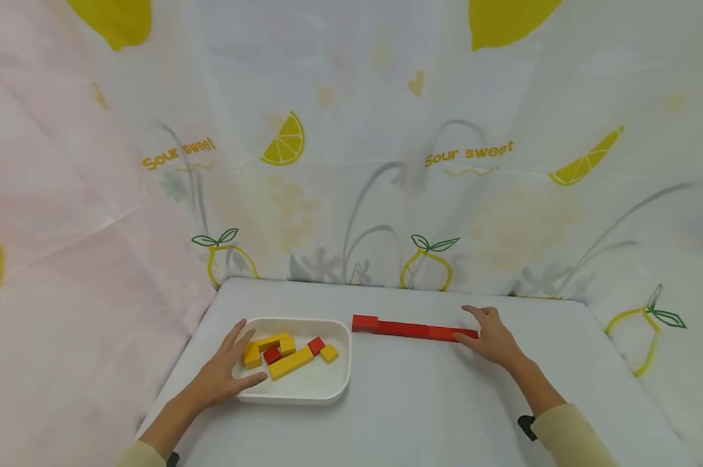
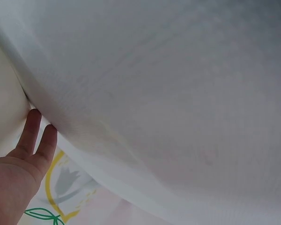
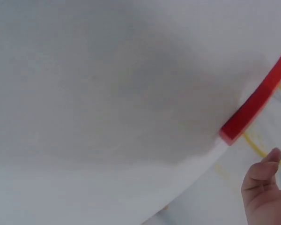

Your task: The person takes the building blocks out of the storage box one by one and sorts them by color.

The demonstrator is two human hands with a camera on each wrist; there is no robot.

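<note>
My left hand (image 1: 220, 373) is at the left side of a white tray (image 1: 322, 388), fingers spread, with the thumb over its front left corner. Inside the tray lie several yellow blocks, among them a long one (image 1: 291, 363) and a small one (image 1: 329, 353), and two red blocks (image 1: 316, 346). Right of the tray, red blocks (image 1: 410, 329) form a long row on the table; the leftmost block (image 1: 365, 322) looks taller. My right hand (image 1: 491, 340) is at the row's right end, thumb and fingers apart. The right wrist view shows a gap between the hand (image 3: 267, 197) and the red row (image 3: 253, 105).
A white table (image 1: 421, 415) carries the tray and the red row. Behind it hangs a white cloth (image 1: 351, 194) printed with lemons and lettering. A pinkish cloth (image 1: 83, 311) hangs along the left side.
</note>
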